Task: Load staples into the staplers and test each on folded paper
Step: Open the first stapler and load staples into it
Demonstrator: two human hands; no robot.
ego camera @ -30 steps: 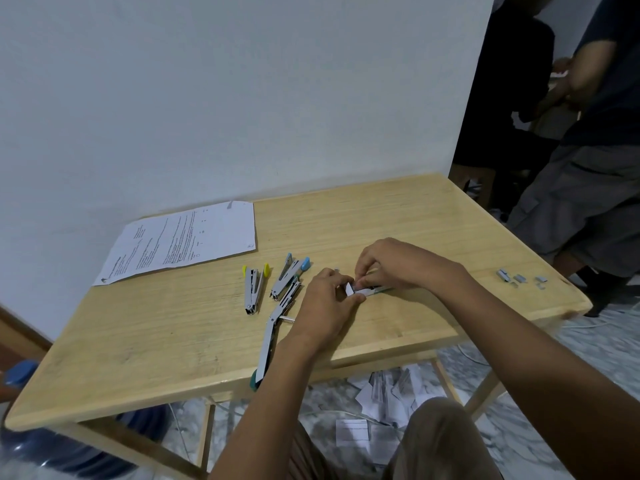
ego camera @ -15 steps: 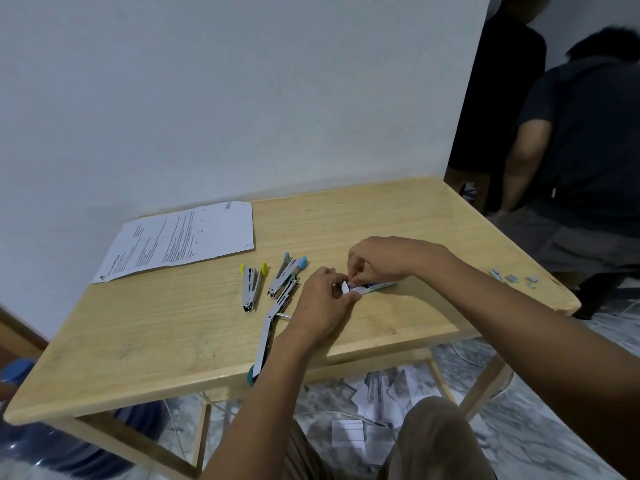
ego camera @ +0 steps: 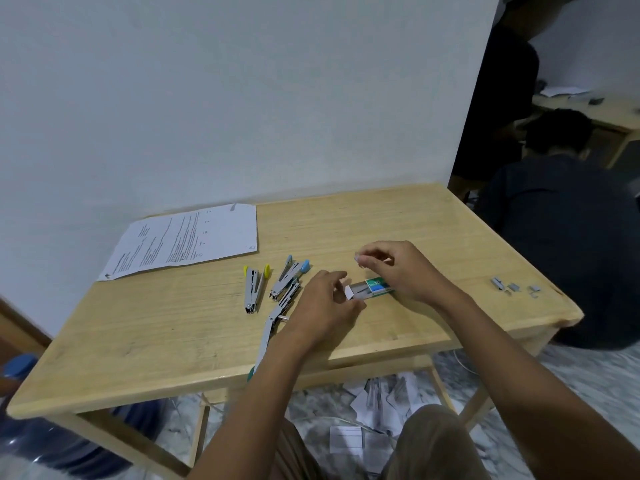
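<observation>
A small green staple box (ego camera: 376, 285) lies on the wooden table (ego camera: 398, 220), its inner tray slid out to the left with a white flap up. My left hand (ego camera: 325, 306) grips that open end. My right hand (ego camera: 398, 268) hovers just above the box, its fingertips pinched on a small pale strip of staples. To the left lie a yellow-tipped stapler (ego camera: 254, 285) and a blue-tipped stapler (ego camera: 289, 278). A green-ended stapler (ego camera: 273, 327) lies swung fully open, reaching to the near table edge and partly hidden by my left forearm.
A printed paper sheet (ego camera: 187, 240) lies at the back left by the wall. Loose staple strips (ego camera: 512, 289) sit near the right edge. A person (ego camera: 561, 220) crouches right of the table. Paper scraps (ego camera: 377, 403) litter the floor; a blue water bottle (ego camera: 20, 372) stands at lower left.
My right hand has lifted off the box and drawn back with its fingers pinched, uncovering the green box. My left hand stays on the tray end. The person at right has crouched down.
</observation>
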